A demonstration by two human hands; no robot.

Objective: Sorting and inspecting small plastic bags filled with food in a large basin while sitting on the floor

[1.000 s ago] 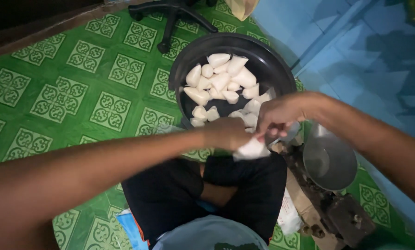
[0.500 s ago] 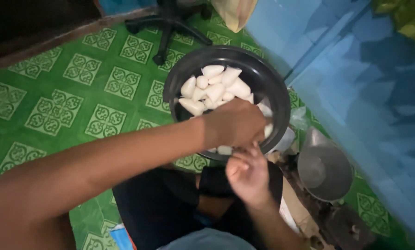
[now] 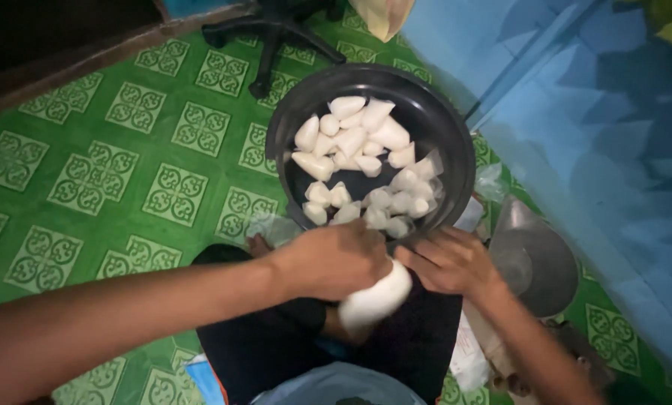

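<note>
The head camera looks down on a floor (image 3: 103,172) of green tiles with pale scroll patterns, with a blue wall (image 3: 598,142) along the right side and the black legs of a chair base (image 3: 276,30) at the top. A round black basin (image 3: 456,157) sits on the floor, holding many small white wedge-shaped packets (image 3: 358,161) in clear wrap. Just below its near rim, over the person's dark-clothed lap, the left hand (image 3: 332,259) has its fingers closed around a white filled pouch (image 3: 377,296), gripping its upper end. The right hand (image 3: 448,259) lies just beside the pouch, fingers half curled; whether they touch it cannot be told. A grey metal funnel (image 3: 535,259) stands to the right.
</note>
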